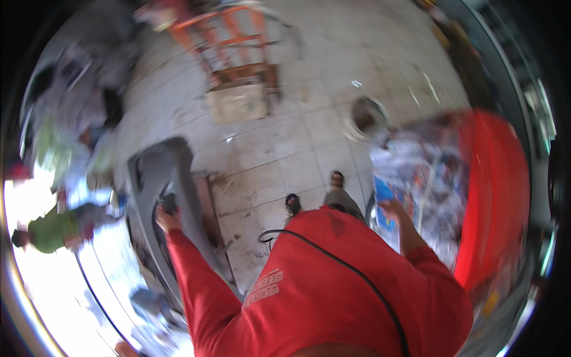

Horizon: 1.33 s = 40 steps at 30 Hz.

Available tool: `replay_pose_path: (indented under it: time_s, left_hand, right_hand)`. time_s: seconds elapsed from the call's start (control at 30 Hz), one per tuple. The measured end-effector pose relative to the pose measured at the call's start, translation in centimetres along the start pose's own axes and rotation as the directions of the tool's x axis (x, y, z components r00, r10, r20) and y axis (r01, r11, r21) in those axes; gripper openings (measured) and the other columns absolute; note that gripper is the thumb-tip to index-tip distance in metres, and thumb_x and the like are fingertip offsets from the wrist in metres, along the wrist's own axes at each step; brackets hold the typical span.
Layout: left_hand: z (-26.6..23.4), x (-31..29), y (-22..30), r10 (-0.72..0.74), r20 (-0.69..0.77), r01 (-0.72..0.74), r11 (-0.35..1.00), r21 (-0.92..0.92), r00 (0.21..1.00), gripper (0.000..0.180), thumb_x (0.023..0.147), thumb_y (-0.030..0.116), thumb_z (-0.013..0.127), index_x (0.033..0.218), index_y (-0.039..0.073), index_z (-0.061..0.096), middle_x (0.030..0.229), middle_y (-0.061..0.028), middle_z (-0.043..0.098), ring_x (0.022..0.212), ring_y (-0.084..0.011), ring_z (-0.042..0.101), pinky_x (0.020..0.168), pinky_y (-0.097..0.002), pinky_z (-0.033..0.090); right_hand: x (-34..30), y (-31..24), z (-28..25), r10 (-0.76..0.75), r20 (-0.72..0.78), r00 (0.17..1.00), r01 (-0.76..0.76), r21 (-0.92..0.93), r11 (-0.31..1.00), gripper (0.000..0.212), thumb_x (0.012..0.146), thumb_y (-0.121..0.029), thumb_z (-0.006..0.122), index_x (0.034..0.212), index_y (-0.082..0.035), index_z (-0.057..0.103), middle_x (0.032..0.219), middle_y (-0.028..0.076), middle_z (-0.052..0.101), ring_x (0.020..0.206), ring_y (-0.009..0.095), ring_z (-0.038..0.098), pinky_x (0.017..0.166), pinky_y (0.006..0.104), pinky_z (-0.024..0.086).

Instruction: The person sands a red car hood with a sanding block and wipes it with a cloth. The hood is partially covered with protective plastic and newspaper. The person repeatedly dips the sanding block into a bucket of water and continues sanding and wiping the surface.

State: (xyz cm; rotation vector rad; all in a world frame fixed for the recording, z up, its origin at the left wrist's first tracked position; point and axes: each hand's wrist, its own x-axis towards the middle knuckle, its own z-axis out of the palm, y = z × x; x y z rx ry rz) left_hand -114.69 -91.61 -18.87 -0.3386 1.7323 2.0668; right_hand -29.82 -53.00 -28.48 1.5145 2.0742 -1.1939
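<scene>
My left hand [166, 219] is closed around a small dark tool [169, 203], too blurred to name more exactly. The tool sits over a long grey moulded panel [178, 172], shaped like a vehicle bumper, on my left side. I cannot tell whether it touches the panel. On the other side, my right hand [392, 209] hangs beside a pile of clear plastic wrapping with blue printed sheets [389, 172]. Motion smears its fingers, so I cannot tell if they hold anything.
Ahead stands an orange hand truck [241, 41] with a cardboard-coloured box [238, 102] at its foot. A round bucket [367, 118] rests on the tiled floor [321, 77]. A large red curved panel [493, 190] lies to the right. A person in green [53, 233] is at far left.
</scene>
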Motion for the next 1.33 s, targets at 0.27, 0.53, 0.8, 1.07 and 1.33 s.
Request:
replay_pose_path:
  time_s: [0.27, 0.53, 0.8, 1.07, 1.33]
  left_hand:
    - [39.3, -20.9, -22.5, -0.557, 0.777, -0.445, 0.640, 0.627, 0.293, 0.097, 0.092, 0.011, 0.079, 0.174, 0.025, 0.028, 0.112, -0.0172, 0.078, 0.102, -0.0254, 0.076, 0.099, -0.0373, 0.057]
    - [63.1, -31.9, -22.9, -0.657, 0.711, -0.689, 0.637, 0.346, -0.250, 0.095, 0.092, 0.012, 0.081, 0.172, 0.021, 0.030, 0.105, -0.0174, 0.078, 0.090, -0.0218, 0.074, 0.083, -0.0382, 0.058]
    - [73.9, -34.8, -29.7, -0.819, 0.395, -0.601, 0.574, 0.556, -0.416, 0.034, 0.097, 0.012, 0.080, 0.124, -0.006, 0.071, 0.102, -0.0043, 0.073, 0.091, -0.0134, 0.068, 0.080, -0.0295, 0.056]
    - [81.5, -28.8, -50.5, -0.870, -0.280, -0.763, 0.154, 0.627, -0.406, 0.036, 0.101, 0.037, 0.079, 0.117, 0.006, 0.075, 0.103, -0.0024, 0.078, 0.093, -0.0135, 0.075, 0.078, -0.0297, 0.058]
    - [85.2, -11.9, -83.8, -0.969, -0.044, -0.875, 0.238, -0.421, -0.243, 0.049, 0.096, 0.055, 0.065, 0.115, 0.013, 0.080, 0.115, -0.0180, 0.078, 0.113, -0.0370, 0.073, 0.100, -0.0474, 0.055]
  right_hand:
    - [2.3, -20.3, -9.2, 0.093, -0.212, 0.973, 0.079, 0.680, 0.729, 0.078, 0.093, -0.039, 0.085, 0.152, 0.003, 0.056, 0.135, 0.015, 0.071, 0.110, 0.022, 0.071, 0.089, 0.0355, 0.059]
    - [7.4, -19.2, -20.1, -0.002, -0.417, 0.909, 0.313, 0.681, 0.661, 0.033, 0.084, -0.032, 0.091, 0.097, -0.004, 0.078, 0.082, 0.007, 0.075, 0.076, 0.016, 0.068, 0.066, 0.0370, 0.054]
    - [8.7, -17.0, -21.9, 0.100, -0.367, 0.925, 0.354, 0.927, 0.125, 0.071, 0.098, -0.035, 0.082, 0.159, -0.012, 0.055, 0.145, 0.009, 0.066, 0.126, 0.017, 0.063, 0.107, 0.0341, 0.050]
    - [12.0, -17.3, -14.1, 0.524, 0.021, 0.852, 0.423, 0.564, -0.710, 0.072, 0.109, -0.031, 0.064, 0.170, -0.011, 0.032, 0.168, 0.014, 0.045, 0.144, 0.036, 0.056, 0.105, 0.0625, 0.058]
    - [13.2, -21.2, -1.7, 0.545, 0.407, 0.733, 0.475, 0.267, -0.838, 0.074, 0.103, -0.012, 0.064, 0.170, -0.011, 0.031, 0.172, 0.018, 0.037, 0.150, 0.047, 0.047, 0.109, 0.0794, 0.046]
